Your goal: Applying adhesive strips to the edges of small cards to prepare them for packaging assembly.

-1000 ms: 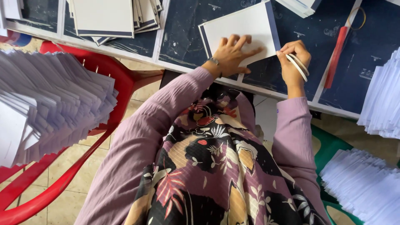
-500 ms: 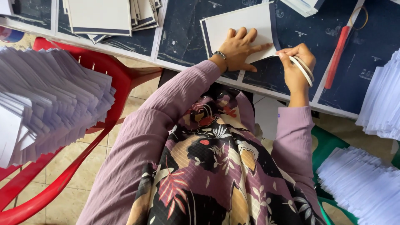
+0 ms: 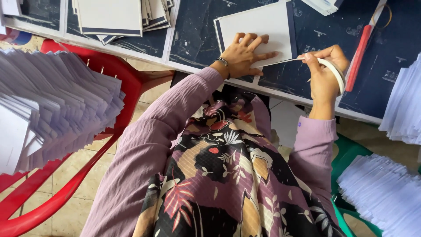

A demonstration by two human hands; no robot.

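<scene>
Many loose white sheets [image 3: 52, 109] were heaped on the red plastic chair [image 3: 127, 83] at our left, and more white stacks [image 3: 386, 193] lay on a green seat at our right, so we judged most of the work was not yet done. On the dark blue table [image 3: 193, 35], a smaller pile of bordered white cards [image 3: 118, 15] sat at the far left, perhaps the finished ones, though we could not tell. We pressed one white card [image 3: 258, 24] flat near the table's front edge with our left hand [image 3: 245, 55], fingers spread wide and gripping nothing. Our right hand [image 3: 324, 72] curled around a thin roll of white tape [image 3: 335, 74], pinching its loose end just beside the card's right edge.
</scene>
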